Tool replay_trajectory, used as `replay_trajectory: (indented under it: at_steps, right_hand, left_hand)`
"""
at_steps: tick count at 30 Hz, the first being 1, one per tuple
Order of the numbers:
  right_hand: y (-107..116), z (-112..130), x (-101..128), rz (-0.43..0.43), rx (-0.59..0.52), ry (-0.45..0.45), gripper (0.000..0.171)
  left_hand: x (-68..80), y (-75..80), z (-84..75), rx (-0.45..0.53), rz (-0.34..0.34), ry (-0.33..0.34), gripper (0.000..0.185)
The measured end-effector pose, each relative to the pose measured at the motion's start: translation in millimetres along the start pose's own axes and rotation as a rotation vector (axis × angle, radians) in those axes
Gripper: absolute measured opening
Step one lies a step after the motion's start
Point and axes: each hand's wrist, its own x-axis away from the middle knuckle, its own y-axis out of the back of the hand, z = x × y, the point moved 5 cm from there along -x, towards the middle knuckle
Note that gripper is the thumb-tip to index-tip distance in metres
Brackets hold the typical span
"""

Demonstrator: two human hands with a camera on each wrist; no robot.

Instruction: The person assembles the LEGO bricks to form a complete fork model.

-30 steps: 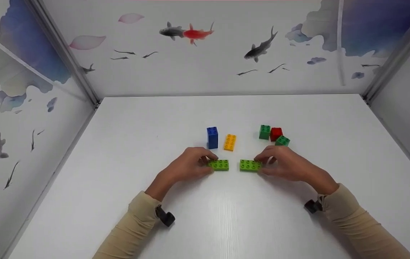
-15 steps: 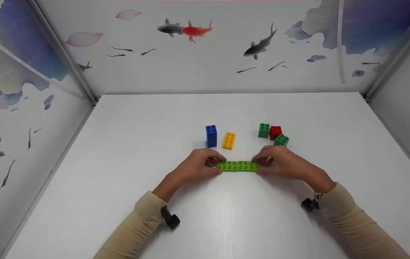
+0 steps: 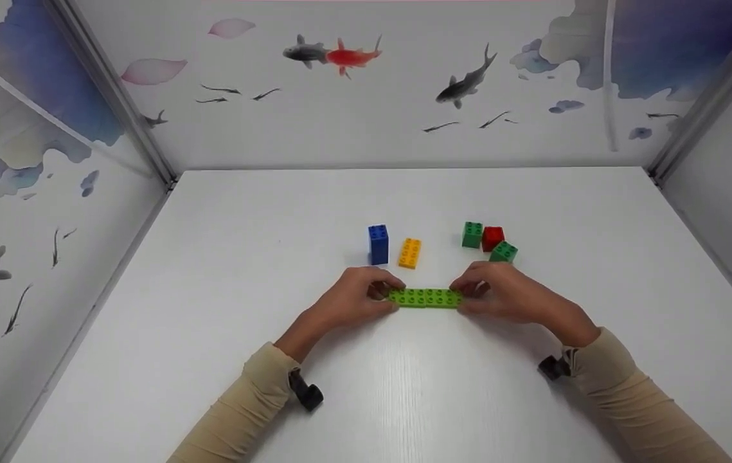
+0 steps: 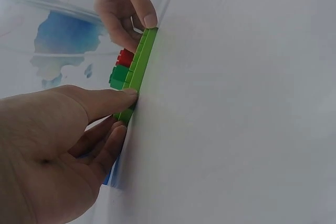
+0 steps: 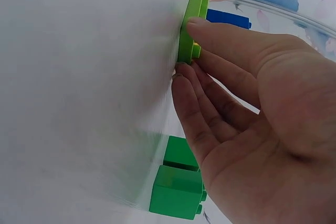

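Observation:
Two lime-green toy building bricks lie end to end in a straight row on the white table. My left hand (image 3: 359, 296) pinches the left lime-green brick (image 3: 412, 298) at its outer end, thumb on the near side. At the other end, my right hand (image 3: 500, 292) pinches the right lime-green brick (image 3: 439, 298) between thumb and fingers. The inner ends of the bricks meet, with a thin seam showing in the head view. In the right wrist view, the thumb lies along the side of the lime-green brick (image 5: 185, 44).
Behind the row stand a tall blue brick (image 3: 378, 245) and a flat yellow brick (image 3: 410, 253). Beyond my right hand sit a green brick (image 3: 472, 235), a red brick (image 3: 493, 238) and a tilted green brick (image 3: 504, 251). Printed walls border the white table (image 3: 263, 212).
A second ago a gap separated the two lime-green bricks. My left hand has slid its brick right, and the right one has shifted slightly left, so their ends now meet.

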Motion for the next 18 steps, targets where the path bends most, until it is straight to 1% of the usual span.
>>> replay_trajectory:
  at_steps: [8, 18]
  right_hand:
    - [-0.2, 1.0, 0.3, -0.005, -0.017, 0.003, 0.032]
    - [-1.0, 0.9, 1.0, -0.005, -0.010, 0.001, 0.033]
  left_hand:
    - [0.9, 0.3, 1.3, 0.025, 0.008, -0.025, 0.031]
    - [0.1, -0.3, 2.9, 0.027, 0.007, 0.008, 0.032]
